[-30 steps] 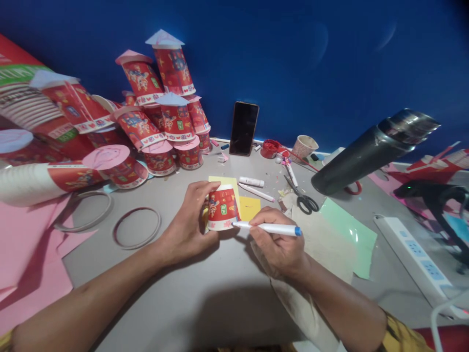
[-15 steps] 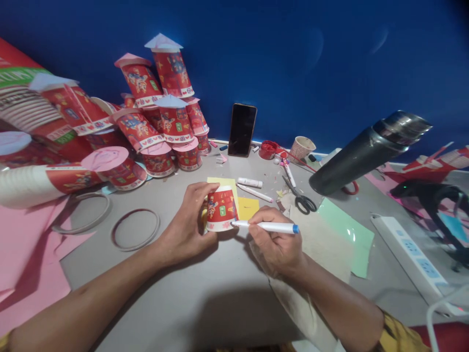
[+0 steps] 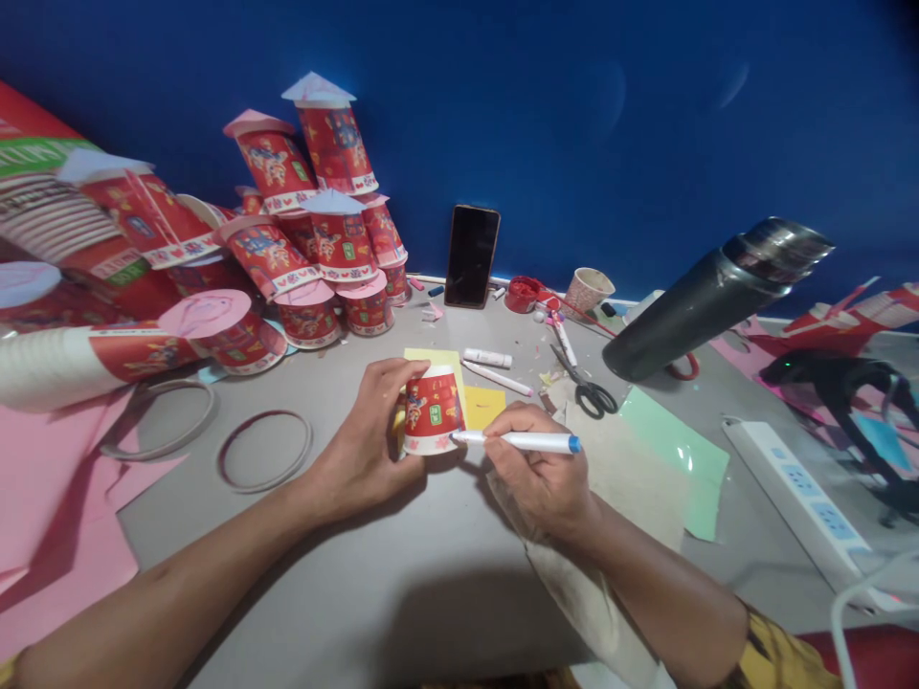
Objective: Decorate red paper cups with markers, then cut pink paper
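A red printed paper cup is held upside down by my left hand, its white rim band facing down. Small pink marks show on that band. My right hand grips a white marker with a blue end, and the marker's tip touches the band near the cup's lower right. Behind the cup lie a pale yellow sheet and a darker yellow paper. A pink-tipped marker and a white marker cap rest just beyond them.
Stacked red cups with paper cone tops stand at the back left. A phone leans on the blue wall. Scissors, a dark thermos, green paper and a power strip lie to the right; two rings lie left.
The whole view has shifted very slightly. The marker tip has moved a little to the left along the cup's white band; both hands keep their hold.
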Available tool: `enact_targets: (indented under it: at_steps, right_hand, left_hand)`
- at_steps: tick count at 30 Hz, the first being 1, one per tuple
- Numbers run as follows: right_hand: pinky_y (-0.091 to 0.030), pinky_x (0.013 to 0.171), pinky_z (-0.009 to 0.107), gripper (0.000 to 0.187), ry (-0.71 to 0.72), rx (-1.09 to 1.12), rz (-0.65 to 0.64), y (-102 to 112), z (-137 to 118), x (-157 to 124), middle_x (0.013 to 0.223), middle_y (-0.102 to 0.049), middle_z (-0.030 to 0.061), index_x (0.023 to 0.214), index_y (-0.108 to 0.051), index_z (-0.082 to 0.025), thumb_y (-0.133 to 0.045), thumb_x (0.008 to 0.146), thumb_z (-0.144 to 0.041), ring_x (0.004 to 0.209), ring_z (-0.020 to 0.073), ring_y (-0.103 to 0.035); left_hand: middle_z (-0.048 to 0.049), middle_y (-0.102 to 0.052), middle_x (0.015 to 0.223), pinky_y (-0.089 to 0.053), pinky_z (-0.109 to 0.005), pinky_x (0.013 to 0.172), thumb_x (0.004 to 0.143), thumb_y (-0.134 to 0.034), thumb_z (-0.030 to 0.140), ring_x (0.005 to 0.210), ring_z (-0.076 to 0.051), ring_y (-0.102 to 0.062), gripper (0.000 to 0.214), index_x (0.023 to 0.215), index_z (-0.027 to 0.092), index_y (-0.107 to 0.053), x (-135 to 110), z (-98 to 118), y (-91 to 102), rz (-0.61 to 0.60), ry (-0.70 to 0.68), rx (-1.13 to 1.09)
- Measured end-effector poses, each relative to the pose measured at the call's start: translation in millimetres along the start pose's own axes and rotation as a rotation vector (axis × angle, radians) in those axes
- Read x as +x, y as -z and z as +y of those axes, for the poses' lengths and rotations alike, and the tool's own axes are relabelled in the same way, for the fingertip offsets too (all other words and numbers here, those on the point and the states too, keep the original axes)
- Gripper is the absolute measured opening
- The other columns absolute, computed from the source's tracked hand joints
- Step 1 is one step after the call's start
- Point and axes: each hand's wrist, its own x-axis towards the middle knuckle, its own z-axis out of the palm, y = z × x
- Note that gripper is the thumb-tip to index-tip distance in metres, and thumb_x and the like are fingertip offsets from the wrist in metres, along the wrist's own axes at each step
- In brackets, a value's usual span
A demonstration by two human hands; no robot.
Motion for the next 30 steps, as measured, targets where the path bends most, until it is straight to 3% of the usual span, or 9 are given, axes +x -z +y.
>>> enact_targets:
  at_steps: [9, 16, 30]
  right_hand:
    - [-0.056, 0.066, 0.026, 0.007, 0.014, -0.006, -0.005, -0.3, -1.7, -0.1, 0.082, -0.072, -0.0008, 0.100, -0.072, -0.024, -0.069, 0.102, -0.017, 0.070, 0.0149, -0.070]
    - [-0.056, 0.069, 0.027, 0.007, 0.067, -0.019, -0.021, -2.3, -0.6, 0.7, 0.084, -0.075, 0.0006, 0.101, -0.071, -0.023, -0.069, 0.102, -0.016, 0.072, 0.0159, -0.071]
    - [-0.056, 0.065, 0.029, 0.006, 0.051, -0.043, -0.049, -2.1, -3.4, 0.5, 0.082, -0.075, 0.0015, 0.099, -0.070, -0.023, -0.067, 0.102, -0.019, 0.070, 0.0172, -0.071]
  left_hand:
    - [-0.0139, -0.048, 0.147, -0.057, -0.060, 0.118, 0.086, -0.074, 0.022, 0.142, -0.036, -0.054, 0.078, 0.156, 0.030, -0.042, 0.8, 3.0, -1.4, 0.012, 0.004, -0.002]
    - [-0.0145, -0.045, 0.148, -0.058, -0.057, 0.118, 0.079, -0.069, 0.009, 0.144, -0.036, -0.052, 0.087, 0.158, 0.030, -0.039, 0.4, 4.0, 1.6, -0.033, -0.008, 0.017]
    - [-0.0124, -0.048, 0.146, -0.056, -0.058, 0.118, 0.073, -0.070, 0.009, 0.142, -0.036, -0.054, 0.094, 0.159, 0.032, -0.040, -2.7, 2.7, -4.7, 0.022, -0.023, 0.042]
